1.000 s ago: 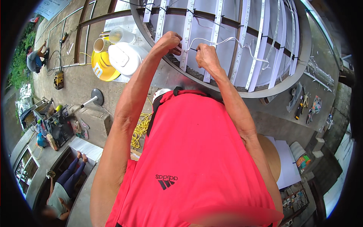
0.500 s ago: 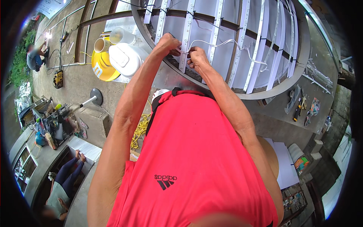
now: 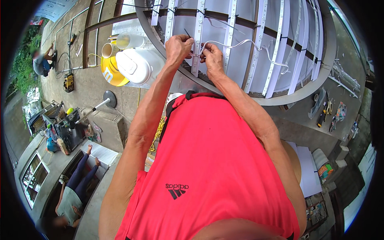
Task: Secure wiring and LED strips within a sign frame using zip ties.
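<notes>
A large round metal frame (image 3: 276, 101) lies before me, crossed by several white LED strips on bars. At its near left edge, my left hand (image 3: 179, 49) is closed, with a thin black cable tie (image 3: 187, 33) sticking up from its fingers. My right hand (image 3: 213, 60) pinches a white wire (image 3: 240, 43) just across from it. Between the two hands runs the lower end of one LED strip (image 3: 196, 66). The wire loops away to the right over the other strips. The fingertips of both hands are partly hidden.
Left of the frame stand a white plastic container (image 3: 138, 66), a clear cup (image 3: 130, 41) and a yellow round panel (image 3: 112, 74). Scissors (image 3: 329, 107) and a cutter knife (image 3: 321, 118) lie at right. One person (image 3: 42, 64) crouches far left; another (image 3: 72, 200) is lower left.
My left hand has shifted slightly right, and the cable tie now stands up from its fingers. My right hand stays on the wire. The whole view has shifted a little.
</notes>
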Motion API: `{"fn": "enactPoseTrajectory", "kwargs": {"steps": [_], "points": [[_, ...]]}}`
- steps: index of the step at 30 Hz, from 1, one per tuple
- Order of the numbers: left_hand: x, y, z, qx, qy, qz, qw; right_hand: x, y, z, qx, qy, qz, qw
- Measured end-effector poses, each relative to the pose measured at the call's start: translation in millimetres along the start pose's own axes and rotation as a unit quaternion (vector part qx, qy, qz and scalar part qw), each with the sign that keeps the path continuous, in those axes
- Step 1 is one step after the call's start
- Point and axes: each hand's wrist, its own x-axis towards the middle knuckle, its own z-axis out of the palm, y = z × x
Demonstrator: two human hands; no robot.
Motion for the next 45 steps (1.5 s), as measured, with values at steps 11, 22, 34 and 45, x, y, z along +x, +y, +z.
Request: {"fn": "enactPoseTrajectory", "kwargs": {"steps": [11,22,34,45], "points": [[-8,-16,6,0.127,0.037,0.168,0.977,-4,7,-5,0.026,-0.019,-0.038,0.999],[-16,-8,-1,0.18,0.016,0.221,0.958,-2,6,-5,0.057,-0.016,-0.015,0.998],[-1,-1,-18,0.105,-0.087,0.227,0.964,9,12,-2,0.06,-0.004,-0.004,0.998],[14,-6,-14,0.073,-0.153,0.107,0.98,13,13,4,0.196,0.015,-0.028,0.98]]}}
